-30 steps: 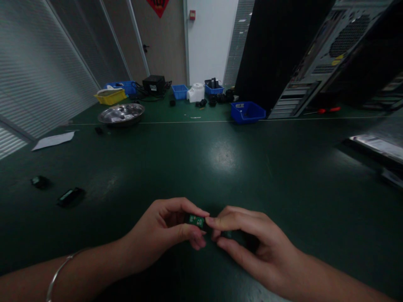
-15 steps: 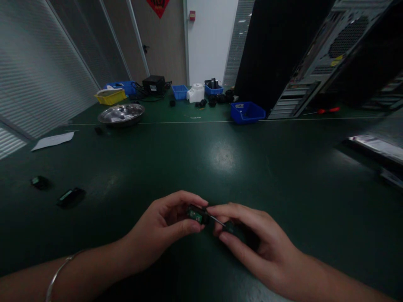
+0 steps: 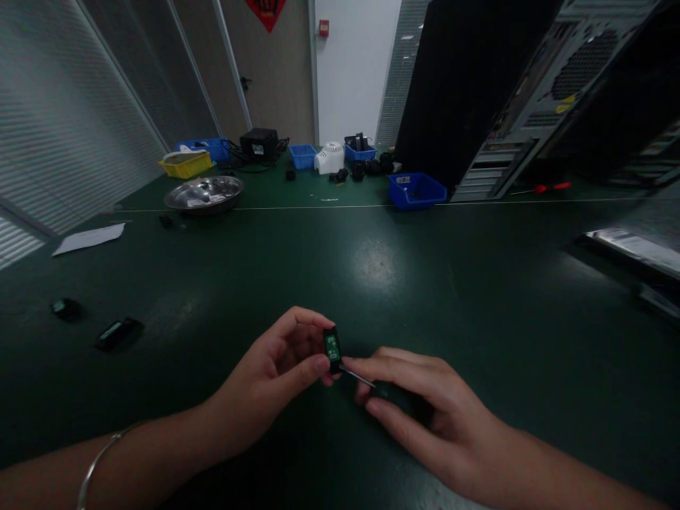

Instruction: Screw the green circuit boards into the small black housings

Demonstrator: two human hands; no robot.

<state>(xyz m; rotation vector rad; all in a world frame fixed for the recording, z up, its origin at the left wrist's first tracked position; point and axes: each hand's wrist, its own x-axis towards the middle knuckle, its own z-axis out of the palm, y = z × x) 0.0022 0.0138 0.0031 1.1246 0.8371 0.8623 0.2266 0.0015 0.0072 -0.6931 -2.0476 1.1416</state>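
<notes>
Between the thumb and fingers of my left hand (image 3: pixel 284 365) is a small black housing with a green circuit board (image 3: pixel 332 348) facing up, its long side running away from me. My right hand (image 3: pixel 419 404) is closed round the dark handle of a screwdriver (image 3: pixel 357 376). The thin metal shaft points left, and its tip is at the housing's near right corner; whether it touches cannot be made out. Most of the handle is hidden under my fingers. Two similar black pieces, one housing (image 3: pixel 120 333) and a smaller one (image 3: pixel 66 308), lie on the table to the left.
On the green table (image 3: pixel 297 262) stand a metal dish (image 3: pixel 205 194), a yellow bin (image 3: pixel 185 164) and a blue bin (image 3: pixel 417 191) towards the back. A white sheet (image 3: pixel 89 239) lies at left. An open computer case (image 3: pixel 531 106) rises at back right, near a red-handled tool (image 3: pixel 552 187).
My left hand has turned the housing from lying crosswise to pointing away from me, lifting its far end. The screwdriver tip and my right hand have shifted slightly left and down.
</notes>
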